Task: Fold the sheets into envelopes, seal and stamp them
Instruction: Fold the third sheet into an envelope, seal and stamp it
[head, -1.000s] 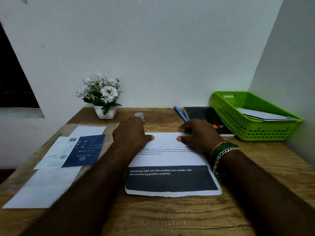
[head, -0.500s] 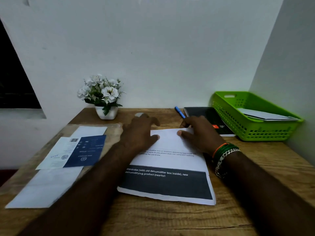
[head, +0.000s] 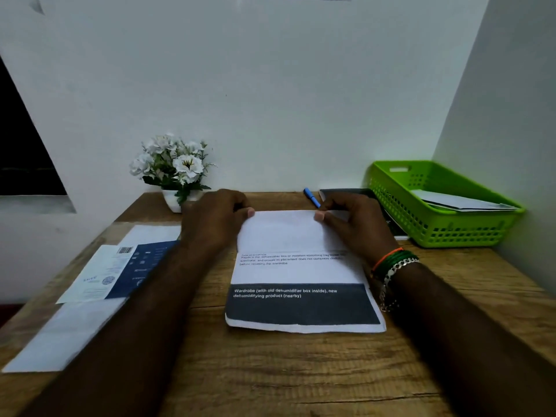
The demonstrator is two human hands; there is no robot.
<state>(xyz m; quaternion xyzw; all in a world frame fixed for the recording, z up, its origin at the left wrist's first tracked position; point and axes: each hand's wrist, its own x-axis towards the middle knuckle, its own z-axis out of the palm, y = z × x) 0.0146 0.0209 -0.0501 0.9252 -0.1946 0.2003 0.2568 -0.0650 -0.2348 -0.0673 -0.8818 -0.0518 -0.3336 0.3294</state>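
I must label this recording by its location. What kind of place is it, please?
Probably a small desk corner in a home or office: a wooden table against white walls, a green basket holding papers, and a pot of white flowers with a blue pen.

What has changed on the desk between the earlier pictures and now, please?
Both hands moved to the far corners of the printed sheet: the left hand and right hand, which pressed on it earlier, now pinch its far edge. The sheet has turned slightly. The flower pot, green basket, blue pen and papers on the left stayed put.
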